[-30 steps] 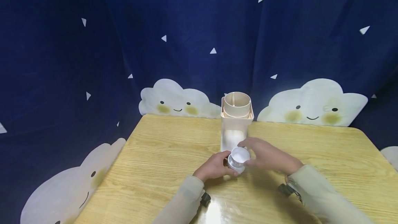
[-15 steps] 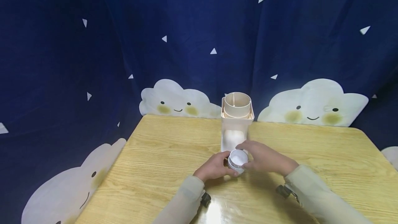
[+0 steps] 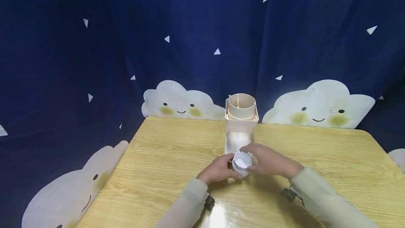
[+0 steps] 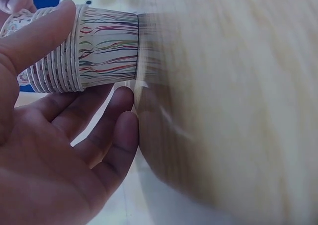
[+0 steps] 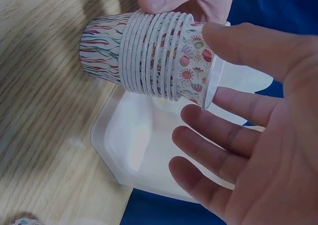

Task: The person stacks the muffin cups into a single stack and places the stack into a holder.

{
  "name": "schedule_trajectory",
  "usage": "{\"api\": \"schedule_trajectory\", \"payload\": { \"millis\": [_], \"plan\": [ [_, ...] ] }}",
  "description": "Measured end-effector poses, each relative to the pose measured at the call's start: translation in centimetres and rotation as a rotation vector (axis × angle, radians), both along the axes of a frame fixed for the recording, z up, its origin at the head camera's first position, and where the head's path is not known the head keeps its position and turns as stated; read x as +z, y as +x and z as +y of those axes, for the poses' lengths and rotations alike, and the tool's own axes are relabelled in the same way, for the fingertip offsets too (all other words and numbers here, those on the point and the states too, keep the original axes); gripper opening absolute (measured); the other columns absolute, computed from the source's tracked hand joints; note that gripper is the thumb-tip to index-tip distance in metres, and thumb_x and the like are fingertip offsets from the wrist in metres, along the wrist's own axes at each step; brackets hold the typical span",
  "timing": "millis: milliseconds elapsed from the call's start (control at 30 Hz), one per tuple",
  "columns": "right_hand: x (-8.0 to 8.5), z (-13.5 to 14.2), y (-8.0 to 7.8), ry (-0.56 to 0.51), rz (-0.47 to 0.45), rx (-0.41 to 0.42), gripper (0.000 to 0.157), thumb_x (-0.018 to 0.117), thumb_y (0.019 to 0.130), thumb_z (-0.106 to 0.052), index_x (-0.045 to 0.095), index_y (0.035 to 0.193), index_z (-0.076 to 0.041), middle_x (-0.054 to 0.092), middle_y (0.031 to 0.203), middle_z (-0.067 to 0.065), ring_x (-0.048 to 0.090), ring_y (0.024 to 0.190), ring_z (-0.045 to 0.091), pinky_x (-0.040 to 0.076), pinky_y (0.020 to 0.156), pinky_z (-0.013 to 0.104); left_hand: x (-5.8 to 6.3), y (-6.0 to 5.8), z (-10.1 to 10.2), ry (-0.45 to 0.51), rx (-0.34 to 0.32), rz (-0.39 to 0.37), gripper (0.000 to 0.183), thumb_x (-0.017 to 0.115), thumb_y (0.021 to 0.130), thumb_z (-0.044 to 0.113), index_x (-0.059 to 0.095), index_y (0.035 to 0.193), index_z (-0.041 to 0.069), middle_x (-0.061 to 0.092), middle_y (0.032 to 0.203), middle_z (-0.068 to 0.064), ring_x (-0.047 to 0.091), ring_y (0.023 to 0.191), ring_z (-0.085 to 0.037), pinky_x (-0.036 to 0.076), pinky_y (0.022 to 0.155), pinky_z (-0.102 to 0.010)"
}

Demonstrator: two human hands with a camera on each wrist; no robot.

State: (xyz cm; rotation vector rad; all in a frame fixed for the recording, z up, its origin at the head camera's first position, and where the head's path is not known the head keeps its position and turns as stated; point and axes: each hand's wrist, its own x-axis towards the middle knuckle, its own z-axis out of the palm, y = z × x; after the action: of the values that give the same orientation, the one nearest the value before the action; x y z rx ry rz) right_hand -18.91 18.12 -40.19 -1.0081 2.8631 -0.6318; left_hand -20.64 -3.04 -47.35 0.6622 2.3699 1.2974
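A stack of patterned paper cups [image 4: 107, 46] stands mouth up on the wooden table, just in front of a cream holder [image 3: 238, 129]. My left hand [image 3: 219, 170] grips the stack from the left, its thumb and fingers curled round the nested rims. At the top sits a flowered paper cup [image 5: 191, 68], nested part-way so that a band of its wall still shows above the other rims. From the right, my right hand [image 3: 270, 161] holds this cup near its rim between thumb and fingers. The lower cups carry wavy coloured stripes.
The cream holder has a round open tube [image 3: 242, 106] on top and an open front facing the cups. It stands by the table's [image 3: 177, 143] far edge. Behind hangs a dark blue curtain [image 3: 196, 27] with clouds.
My right hand has moved slightly left and lowered the flowered cup deeper into the stack. My left hand has stayed in place, and the last half second shows hardly any movement.
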Motion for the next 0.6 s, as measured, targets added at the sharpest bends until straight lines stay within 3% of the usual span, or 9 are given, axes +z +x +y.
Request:
{"api": "schedule_trajectory", "payload": {
  "millis": [400,600],
  "plan": [
    [-0.26,0.27,0.11,-0.01,0.014,0.006,0.053,0.079,0.08,-0.016,0.06,0.126,0.0,0.066,0.124,0.014,0.063,0.114,0.032,0.051,0.096,0.05,-0.06,0.09,0.0,0.017,0.0,-0.002,0.049,0.085,0.076,0.018,0.063,0.12,0.018,0.068,0.103,0.006,0.061,0.091,-0.002,0.048,0.082,-0.02],
    [-0.36,0.9,0.22,-0.045,0.0,-0.068,0.047,0.072,0.087,-0.019,0.059,0.129,-0.002,0.065,0.128,0.013,0.062,0.117,0.032,0.05,0.1,0.051,-0.05,0.08,-0.11,0.012,-0.005,0.002,0.052,0.084,0.077,0.019,0.062,0.124,0.018,0.068,0.106,0.006,0.061,0.096,-0.004,0.048,0.084,-0.021]
  ]
}}
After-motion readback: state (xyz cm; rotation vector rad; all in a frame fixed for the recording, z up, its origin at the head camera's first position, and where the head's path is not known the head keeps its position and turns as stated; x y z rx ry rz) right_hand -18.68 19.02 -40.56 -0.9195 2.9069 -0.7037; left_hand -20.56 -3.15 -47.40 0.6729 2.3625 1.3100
